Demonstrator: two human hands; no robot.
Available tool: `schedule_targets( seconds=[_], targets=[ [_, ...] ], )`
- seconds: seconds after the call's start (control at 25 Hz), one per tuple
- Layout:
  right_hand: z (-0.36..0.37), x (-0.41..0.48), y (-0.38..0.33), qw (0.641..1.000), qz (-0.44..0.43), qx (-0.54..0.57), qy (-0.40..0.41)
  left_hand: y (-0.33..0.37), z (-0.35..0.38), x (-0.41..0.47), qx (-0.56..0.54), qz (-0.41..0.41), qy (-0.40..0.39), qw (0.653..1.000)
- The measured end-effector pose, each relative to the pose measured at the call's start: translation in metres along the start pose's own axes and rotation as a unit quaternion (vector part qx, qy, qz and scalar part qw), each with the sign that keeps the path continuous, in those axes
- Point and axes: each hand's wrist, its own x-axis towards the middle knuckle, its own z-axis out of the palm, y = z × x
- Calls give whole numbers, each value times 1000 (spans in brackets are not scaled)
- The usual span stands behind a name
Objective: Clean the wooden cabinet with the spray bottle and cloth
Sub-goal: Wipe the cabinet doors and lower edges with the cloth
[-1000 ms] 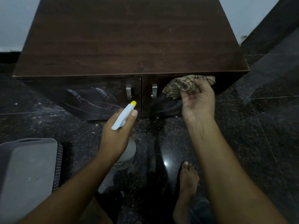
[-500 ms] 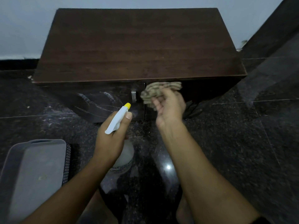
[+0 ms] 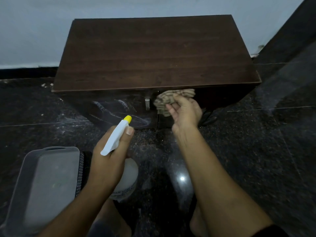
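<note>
A low dark wooden cabinet [image 3: 153, 53] stands against the wall, its two doors facing me. My right hand [image 3: 184, 112] grips a bunched beige striped cloth [image 3: 169, 98] and holds it against the top of the right door, next to the seam between the doors. It covers the right door's handle. My left hand [image 3: 109, 159] holds a white spray bottle [image 3: 118, 139] with a yellow nozzle, pointed at the left door. Pale wipe streaks [image 3: 119, 112] show on the left door beside its metal handle [image 3: 147, 104].
A grey plastic basket [image 3: 49, 185] sits on the dark speckled stone floor [image 3: 256, 151] at the lower left. A white wall [image 3: 34, 31] runs behind the cabinet. A dark panel [image 3: 290, 36] rises at the far right. My knees and a foot show at the bottom edge.
My right hand with the cloth has swept from the right part of the right door to the seam between the doors. The view has pulled back. The bottle hand has kept its pose.
</note>
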Motion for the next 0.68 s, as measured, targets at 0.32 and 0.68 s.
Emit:
schedule_targets(
  seconds=[0.32,0.68],
  targets=[
    [-18,18,-17,1000,-1,-6,7,5,22,-13,-19,-33,-11,999],
    [-21,24,-19,1000,2,14,12,8,40,17,-35,-20,-23,999]
  ],
)
